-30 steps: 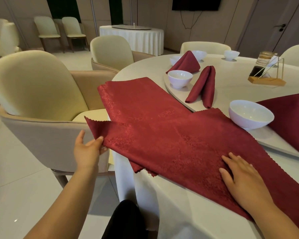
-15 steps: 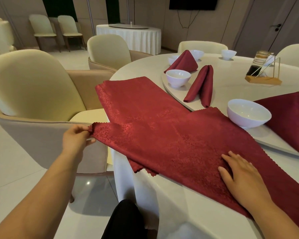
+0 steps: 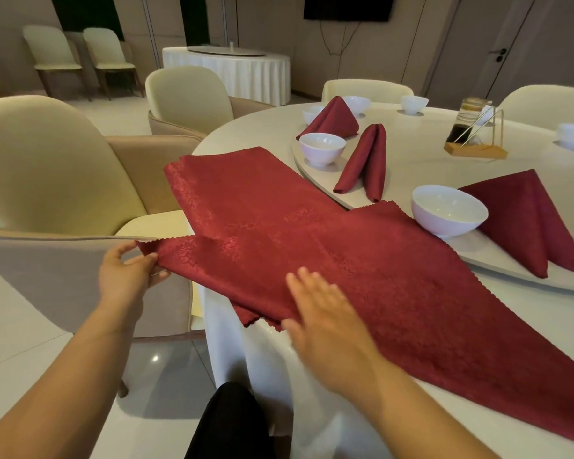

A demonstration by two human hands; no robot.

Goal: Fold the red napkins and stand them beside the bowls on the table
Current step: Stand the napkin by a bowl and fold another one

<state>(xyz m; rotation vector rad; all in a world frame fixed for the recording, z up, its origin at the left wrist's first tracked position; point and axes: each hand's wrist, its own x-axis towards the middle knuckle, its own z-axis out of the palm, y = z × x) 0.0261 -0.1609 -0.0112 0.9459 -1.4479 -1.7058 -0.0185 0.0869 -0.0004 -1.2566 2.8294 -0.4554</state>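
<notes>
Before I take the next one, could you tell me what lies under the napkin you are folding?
A second flat red napkin lies under the top napkin, on the white table; how far it reaches underneath is covered.

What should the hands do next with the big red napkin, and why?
Probably the left hand should carry the corner it pinches across the napkin to make a fold, with the flat right hand steadying the cloth. The napkin lies spread, hanging over the table edge, unlike the folded napkin beside a bowl.
</notes>
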